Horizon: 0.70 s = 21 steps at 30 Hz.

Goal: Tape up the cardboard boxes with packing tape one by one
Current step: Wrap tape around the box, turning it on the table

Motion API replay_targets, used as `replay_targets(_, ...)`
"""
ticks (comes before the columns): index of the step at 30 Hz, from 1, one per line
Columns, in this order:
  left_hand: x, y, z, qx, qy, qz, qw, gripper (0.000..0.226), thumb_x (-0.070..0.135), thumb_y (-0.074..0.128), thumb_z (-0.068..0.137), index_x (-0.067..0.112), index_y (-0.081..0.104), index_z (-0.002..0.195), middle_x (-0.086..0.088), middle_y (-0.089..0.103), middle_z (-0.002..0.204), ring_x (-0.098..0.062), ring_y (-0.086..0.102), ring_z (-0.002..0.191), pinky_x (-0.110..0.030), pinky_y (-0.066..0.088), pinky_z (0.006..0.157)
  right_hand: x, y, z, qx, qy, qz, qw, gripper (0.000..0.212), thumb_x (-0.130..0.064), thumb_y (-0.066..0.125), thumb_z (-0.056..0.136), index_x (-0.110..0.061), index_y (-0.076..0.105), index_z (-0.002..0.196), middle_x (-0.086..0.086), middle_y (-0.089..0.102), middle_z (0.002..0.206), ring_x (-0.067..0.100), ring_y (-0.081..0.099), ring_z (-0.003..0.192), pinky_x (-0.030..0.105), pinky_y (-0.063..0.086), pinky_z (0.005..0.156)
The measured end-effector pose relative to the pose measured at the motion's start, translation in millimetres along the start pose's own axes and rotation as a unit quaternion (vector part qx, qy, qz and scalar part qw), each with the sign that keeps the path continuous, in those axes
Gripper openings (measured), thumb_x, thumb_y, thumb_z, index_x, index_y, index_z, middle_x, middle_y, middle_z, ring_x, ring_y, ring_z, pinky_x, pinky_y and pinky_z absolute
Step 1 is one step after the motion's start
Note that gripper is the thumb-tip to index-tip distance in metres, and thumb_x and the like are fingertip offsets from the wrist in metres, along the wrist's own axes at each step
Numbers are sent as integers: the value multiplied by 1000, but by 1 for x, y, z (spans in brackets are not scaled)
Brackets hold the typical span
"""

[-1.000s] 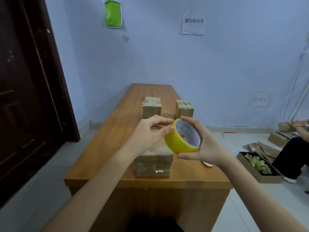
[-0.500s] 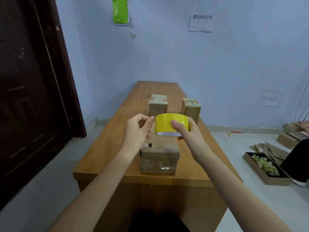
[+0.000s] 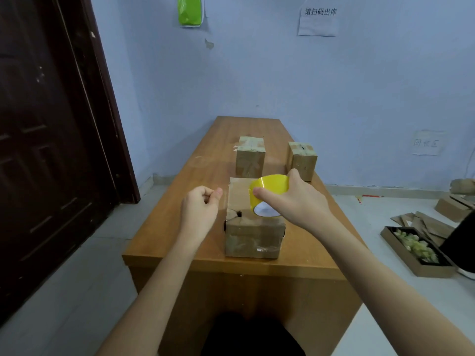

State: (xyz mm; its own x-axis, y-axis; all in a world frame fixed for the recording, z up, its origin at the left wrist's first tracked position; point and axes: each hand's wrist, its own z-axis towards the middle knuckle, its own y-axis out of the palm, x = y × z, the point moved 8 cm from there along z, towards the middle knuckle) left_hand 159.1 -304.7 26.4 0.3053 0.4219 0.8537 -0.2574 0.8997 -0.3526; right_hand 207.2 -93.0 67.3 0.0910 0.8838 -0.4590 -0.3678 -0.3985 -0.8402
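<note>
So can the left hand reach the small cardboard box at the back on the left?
Probably yes: the left hand pinches only clear tape, and bare table lies between it and that box.

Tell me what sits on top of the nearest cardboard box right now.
The yellow tape roll is over the nearest box, held by the right hand. Whether it touches the lid is unclear; the hand hides the lid's right part.

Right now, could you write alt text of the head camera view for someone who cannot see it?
A person's right hand holds a yellow tape roll over the nearest box on a wooden table, while the left hand pinches at the box's left edge, perhaps on clear tape. Two smaller boxes stand farther back.
</note>
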Motion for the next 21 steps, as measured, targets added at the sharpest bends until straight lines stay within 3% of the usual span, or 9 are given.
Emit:
replay_targets(4,-17,0,-2,-30,-51,-28,998,26,29,57,93,12,62,74,2,58,62,-10,51,55,-23,39,54,-16,-9,0,43,-32,-149,987,62,-77,47,69,-22,35,95,-6,47,73,13,46,62,23,27,47)
replay_targets(9,-29,11,-2,-90,-112,-62,988,25,25,56,93,5,65,81,-1,59,61,-14,57,56,-26,50,53,-23,-8,10,-11,-28,-264,964,62,-75,44,70,-18,38,93,-3,52,69,14,45,60,27,30,54)
replay_targets(17,-50,32,-16,-90,-172,-163,967,23,19,54,95,5,60,78,1,63,62,-11,62,49,-29,56,55,-31,-3,14,-38,-37,-352,934,67,-77,41,72,-14,44,96,-3,48,65,15,40,52,23,25,51)
replay_targets(19,-53,34,-19,-70,-179,-173,966,23,19,53,95,6,59,77,-2,62,64,-10,61,49,-28,55,54,-35,0,14,-44,-41,-367,928,68,-77,41,72,-13,43,96,-2,49,64,16,46,53,22,31,51)
replay_targets(21,-56,35,-24,-44,-177,-173,968,23,21,52,95,7,58,78,-4,60,65,-10,59,50,-28,55,55,-38,3,14,-53,-44,-371,926,71,-78,41,72,-12,42,98,0,55,68,21,58,62,24,46,57)
